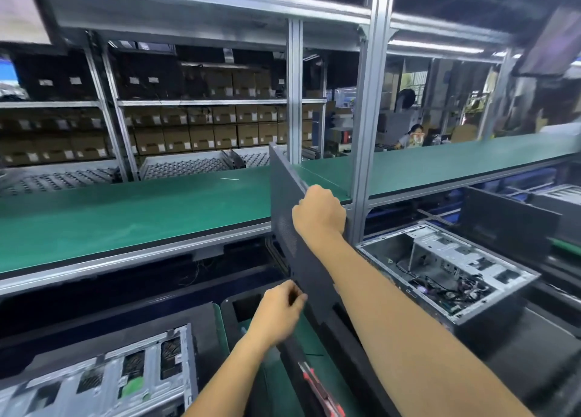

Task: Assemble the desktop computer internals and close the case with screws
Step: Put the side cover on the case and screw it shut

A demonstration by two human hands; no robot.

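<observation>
The dark perforated side panel (284, 215) stands on edge in the middle of the scene, tilted, running from near to far; the right hand (319, 210) grips its upper far edge, fingers curled over it; the left hand (279, 314) pinches its lower near edge; an open computer case (446, 269) lies at right; another case (103, 382) sits near left; the green worktop (132, 209) stretches behind.

My single head-worn wide-angle view looks forward and down from standing height, close over both forearms. The green desk (132, 209) runs across from 9 to 2 o'clock, stocked shelving (195, 127) fills 11 o'clock, and an open computer case (446, 269) sits near at 4 o'clock.
</observation>
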